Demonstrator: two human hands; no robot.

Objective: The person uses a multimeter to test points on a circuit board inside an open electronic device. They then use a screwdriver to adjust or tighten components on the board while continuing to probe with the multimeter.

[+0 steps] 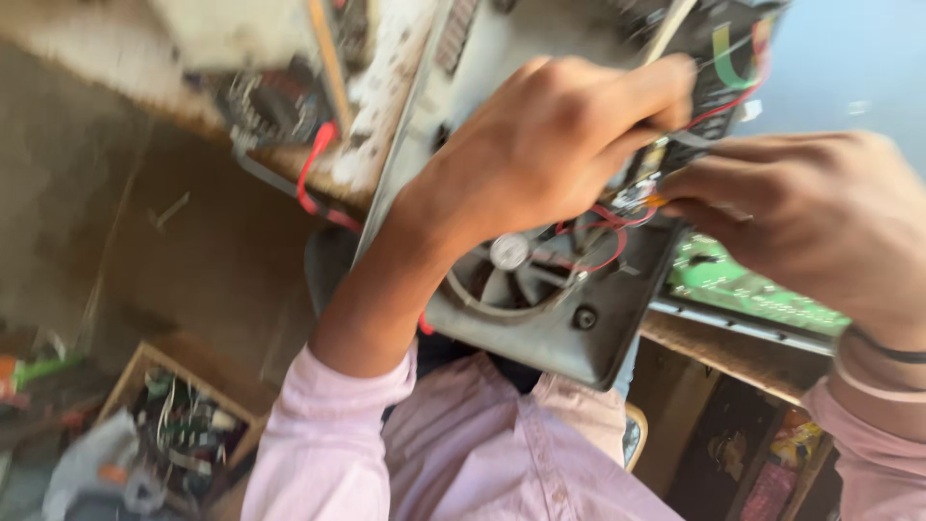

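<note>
We find the grey metal chassis [540, 318] lying across the edge of the wooden bench [222, 135], its long axis running from the near centre toward the far right, directly beneath both hands. Set into its near end is a round fan [508, 265] with a pale hub; thin red wires [603, 236] loop over it toward the far end.

Our left hand [545, 145] lies over the middle of the chassis, knuckles up, fingers curled down into the wiring; what they pinch, if anything, is hidden. Our right hand [820, 217] comes in from the right, fingertips drawn together at a small orange-tipped part beside the wires; we cannot tell whether it is gripped. Both hands meet at the same point, the left being the nearer to the fan.

The chassis is matte, painted sheet metal with bent edges. A green circuit board [743, 289], flat and glossy, lies just to its right. Farther left on the bench sits a second worn unit [280, 96] with a red cable [313, 164]. Below left, a wooden box [178, 425] holds loose parts. Pink shirt sleeves [328, 434] cover both forearms.
</note>
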